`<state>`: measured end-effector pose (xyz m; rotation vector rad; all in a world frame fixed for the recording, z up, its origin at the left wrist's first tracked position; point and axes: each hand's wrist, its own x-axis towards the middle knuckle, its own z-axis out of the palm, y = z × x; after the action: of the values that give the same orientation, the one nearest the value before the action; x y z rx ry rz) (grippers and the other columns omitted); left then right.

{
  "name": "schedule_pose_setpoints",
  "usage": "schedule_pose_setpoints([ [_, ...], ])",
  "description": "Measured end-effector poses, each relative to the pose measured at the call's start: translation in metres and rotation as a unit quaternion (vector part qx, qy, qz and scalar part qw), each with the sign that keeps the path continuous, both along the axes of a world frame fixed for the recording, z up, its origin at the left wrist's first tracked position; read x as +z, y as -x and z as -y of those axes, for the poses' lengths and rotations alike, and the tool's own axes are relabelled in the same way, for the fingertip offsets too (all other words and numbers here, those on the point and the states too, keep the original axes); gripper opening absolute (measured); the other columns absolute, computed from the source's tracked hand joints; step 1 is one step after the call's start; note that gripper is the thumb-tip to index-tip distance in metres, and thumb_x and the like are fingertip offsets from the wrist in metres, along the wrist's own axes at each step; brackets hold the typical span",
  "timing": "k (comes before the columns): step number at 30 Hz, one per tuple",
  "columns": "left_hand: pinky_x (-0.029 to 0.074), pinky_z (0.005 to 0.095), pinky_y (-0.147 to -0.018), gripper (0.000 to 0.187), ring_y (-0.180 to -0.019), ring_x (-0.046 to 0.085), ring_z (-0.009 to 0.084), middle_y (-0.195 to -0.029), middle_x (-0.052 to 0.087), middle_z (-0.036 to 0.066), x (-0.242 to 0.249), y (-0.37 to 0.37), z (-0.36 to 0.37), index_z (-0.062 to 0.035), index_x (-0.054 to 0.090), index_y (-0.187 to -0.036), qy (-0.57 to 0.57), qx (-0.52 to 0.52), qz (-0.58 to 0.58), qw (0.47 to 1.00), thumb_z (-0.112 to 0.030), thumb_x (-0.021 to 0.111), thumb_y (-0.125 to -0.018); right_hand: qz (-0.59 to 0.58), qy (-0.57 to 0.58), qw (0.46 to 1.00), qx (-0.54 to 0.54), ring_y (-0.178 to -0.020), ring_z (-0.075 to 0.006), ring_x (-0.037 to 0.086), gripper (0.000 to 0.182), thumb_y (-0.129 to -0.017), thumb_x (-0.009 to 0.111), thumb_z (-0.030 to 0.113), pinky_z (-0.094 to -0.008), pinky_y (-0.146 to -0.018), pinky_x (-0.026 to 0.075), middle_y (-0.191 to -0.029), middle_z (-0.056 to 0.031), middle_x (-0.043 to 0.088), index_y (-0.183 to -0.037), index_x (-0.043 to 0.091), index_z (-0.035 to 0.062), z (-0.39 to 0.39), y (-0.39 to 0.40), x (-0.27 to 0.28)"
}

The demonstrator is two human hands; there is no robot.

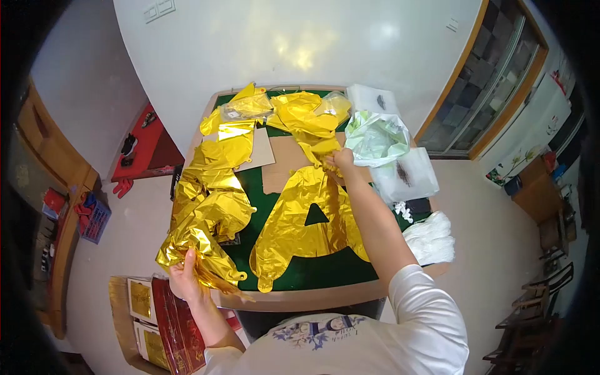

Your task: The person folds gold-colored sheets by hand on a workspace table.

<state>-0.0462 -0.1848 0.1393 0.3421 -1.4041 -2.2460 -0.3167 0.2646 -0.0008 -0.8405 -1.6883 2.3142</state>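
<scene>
My left hand (187, 279) is closed on the near end of a crumpled gold foil balloon (212, 215) at the table's left front. Across the table, my right hand (339, 164) pinches gold foil just above the top of a flat, A-shaped foil balloon (290, 215). That A lies spread on the green tabletop (250, 275), its triangular hole showing the green beneath. Other gold foil balloons (306, 112) lie heaped beyond my right hand. Brown cardboard (275, 165) sits under part of the foil.
A pale green plastic bag (378, 140) stands right of my right hand, with clear plastic packs (409, 178) beside it. White string (431, 240) lies at the right edge. On the floor at left is an open carton (119, 312) holding packaged gold items.
</scene>
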Motion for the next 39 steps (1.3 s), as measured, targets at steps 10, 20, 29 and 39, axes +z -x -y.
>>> schedule_pose_setpoints([
  [10, 0.05, 0.0315, -0.087, 0.033, -0.096, 0.062, 0.0179, -0.109, 0.062, 0.009, -0.014, -0.002, 0.006, -0.0003, 0.052, -0.117, -0.014, -0.035, -0.002, 0.999, 0.001, 0.062, -0.086, -0.08, -0.656, 0.746, 0.075, -0.099, -0.0397, 0.056, 0.033, -0.079, 0.054, 0.001, -0.0432, -0.084, 0.047, -0.106, -0.0192, 0.058, -0.112, 0.06, 0.0043, 0.019, -0.091, 0.028],
  [20, 0.052, 0.0288, -0.079, 0.029, -0.086, 0.063, 0.0164, -0.1, 0.063, 0.007, -0.009, -0.004, -0.01, -0.0012, 0.055, -0.108, -0.031, -0.049, 0.009, 0.998, -0.004, 0.069, -0.083, -0.093, -0.762, 0.621, 0.157, -0.121, -0.03, 0.048, 0.036, -0.09, 0.044, 0.01, -0.0416, -0.1, 0.039, -0.131, -0.013, 0.052, -0.123, 0.056, 0.0063, 0.029, -0.111, -0.001],
  [29, 0.051, 0.0277, -0.078, 0.026, -0.084, 0.062, 0.0142, -0.099, 0.063, 0.006, -0.004, -0.004, -0.015, -0.0012, 0.055, -0.107, -0.02, -0.038, 0.019, 0.999, -0.003, 0.067, -0.084, 0.013, -0.758, 0.622, 0.195, -0.113, -0.0293, 0.051, 0.036, -0.092, 0.044, 0.022, -0.0434, -0.093, 0.042, -0.122, -0.0119, 0.055, -0.123, 0.052, 0.0057, 0.032, -0.062, -0.005],
  [39, 0.05, 0.0271, -0.073, 0.032, -0.081, 0.061, 0.0136, -0.098, 0.063, 0.007, -0.006, -0.006, -0.022, -0.0025, 0.054, -0.107, -0.013, -0.057, 0.027, 0.998, -0.004, 0.072, -0.08, -0.099, -0.734, 0.665, 0.096, -0.115, -0.035, 0.051, 0.037, -0.09, 0.049, 0.02, -0.0425, -0.095, 0.043, -0.123, -0.0158, 0.056, -0.123, 0.055, 0.004, 0.043, -0.066, 0.003],
])
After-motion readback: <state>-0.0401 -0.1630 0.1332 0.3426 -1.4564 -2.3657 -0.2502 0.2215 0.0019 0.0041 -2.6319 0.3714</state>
